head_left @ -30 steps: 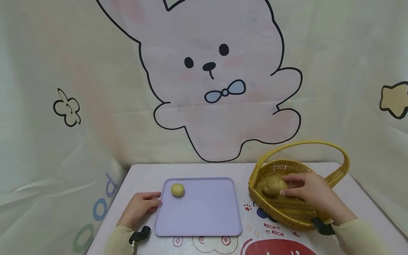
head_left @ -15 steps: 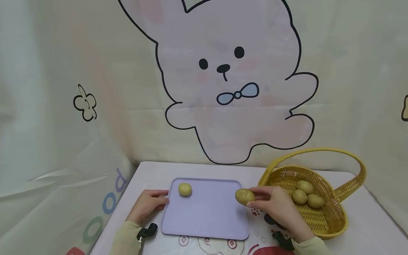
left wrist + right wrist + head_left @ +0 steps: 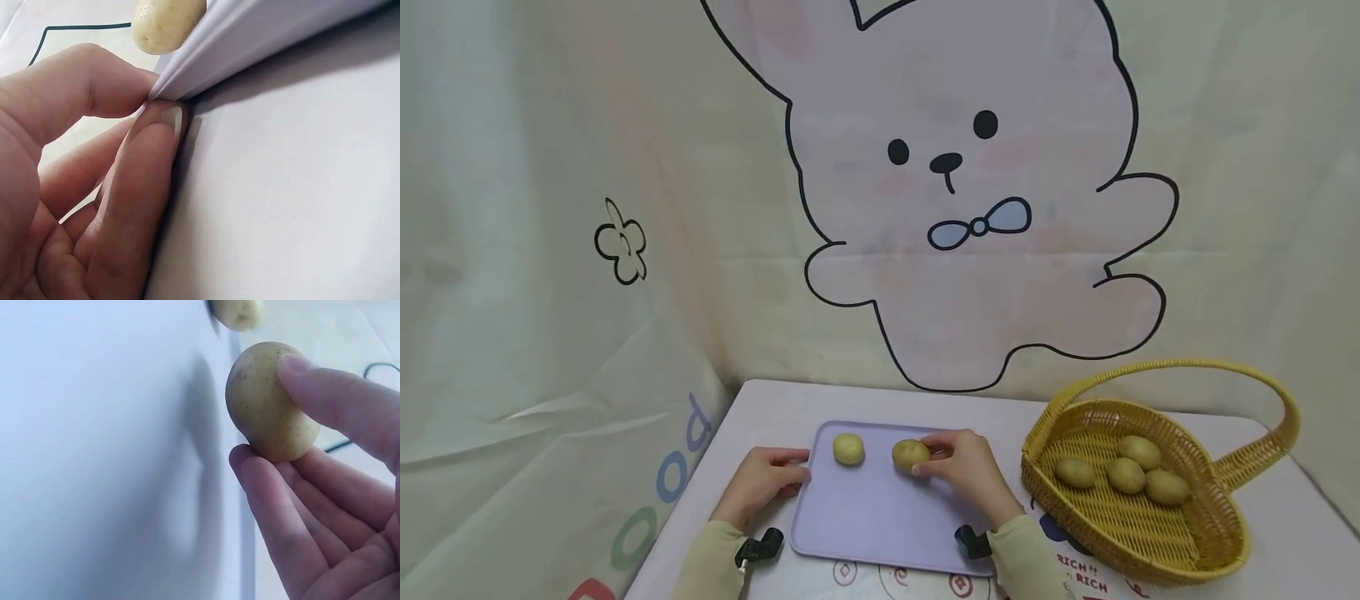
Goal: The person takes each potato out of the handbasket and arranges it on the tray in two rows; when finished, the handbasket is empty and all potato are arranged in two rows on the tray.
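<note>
Behind everything, a pale printed backdrop (image 3: 985, 208). Below it, the white table (image 3: 775, 408). By the table's right edge, toward the far corner, a yellow wicker basket (image 3: 1150, 525). Closer to the table's left edge, a flat lilac tray (image 3: 865, 517). At the tray's left edge, the left hand (image 3: 760, 485), pinching the rim. Over the tray's far side, right of its middle, the right hand (image 3: 972, 468), gripping the held potato (image 3: 908, 456) between thumb and fingers, seemingly just clear of the surface. Just changed: carried inward from the tray's right edge. Meaning, by judgement: transfer from basket to tray nearly made, release not yet done. In the tray's far left corner, a loose potato (image 3: 848, 449), apart from the other. In the basket, four more potatoes (image 3: 1126, 476), three clustered, one nearer the left wall.
</note>
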`<state>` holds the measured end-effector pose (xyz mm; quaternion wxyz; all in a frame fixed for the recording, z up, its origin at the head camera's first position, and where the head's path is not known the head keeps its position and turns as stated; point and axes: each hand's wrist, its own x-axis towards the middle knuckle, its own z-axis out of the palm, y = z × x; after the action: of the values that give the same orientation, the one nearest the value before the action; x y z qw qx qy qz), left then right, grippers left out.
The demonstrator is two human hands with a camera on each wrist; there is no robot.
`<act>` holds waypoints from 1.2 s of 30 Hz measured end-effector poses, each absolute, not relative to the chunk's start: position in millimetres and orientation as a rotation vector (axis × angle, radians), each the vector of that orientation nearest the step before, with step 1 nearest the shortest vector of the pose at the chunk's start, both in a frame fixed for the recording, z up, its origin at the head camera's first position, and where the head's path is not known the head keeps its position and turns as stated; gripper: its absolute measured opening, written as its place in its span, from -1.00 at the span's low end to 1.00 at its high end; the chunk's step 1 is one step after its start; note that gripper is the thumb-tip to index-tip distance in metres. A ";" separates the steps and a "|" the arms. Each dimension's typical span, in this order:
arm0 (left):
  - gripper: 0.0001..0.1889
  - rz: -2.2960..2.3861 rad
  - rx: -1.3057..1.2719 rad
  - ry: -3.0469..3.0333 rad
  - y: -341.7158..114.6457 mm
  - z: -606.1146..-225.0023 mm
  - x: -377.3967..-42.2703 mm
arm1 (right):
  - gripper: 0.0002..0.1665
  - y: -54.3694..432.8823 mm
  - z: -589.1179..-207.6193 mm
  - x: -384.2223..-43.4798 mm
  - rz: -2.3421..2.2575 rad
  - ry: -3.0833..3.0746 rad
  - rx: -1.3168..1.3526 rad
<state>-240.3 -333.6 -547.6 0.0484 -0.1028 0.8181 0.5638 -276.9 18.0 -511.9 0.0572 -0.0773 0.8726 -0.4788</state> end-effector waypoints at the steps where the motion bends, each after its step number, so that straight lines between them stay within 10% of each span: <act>1: -0.58 1.718 -0.306 2.496 -332.8 -548.2 -240.1 | -0.47 15.6 -513.9 -277.2 -1.454 2.642 -0.240; 36: -0.59 1.709 -0.359 2.510 -332.0 -549.7 -241.4 | -0.43 -7.0 -526.6 -284.7 -1.458 2.621 -0.377</act>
<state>-241.4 -332.0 -549.7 0.0419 -0.1174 0.8201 0.5584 -284.7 -7.0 -526.6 0.0591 -0.1244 0.8656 -0.4815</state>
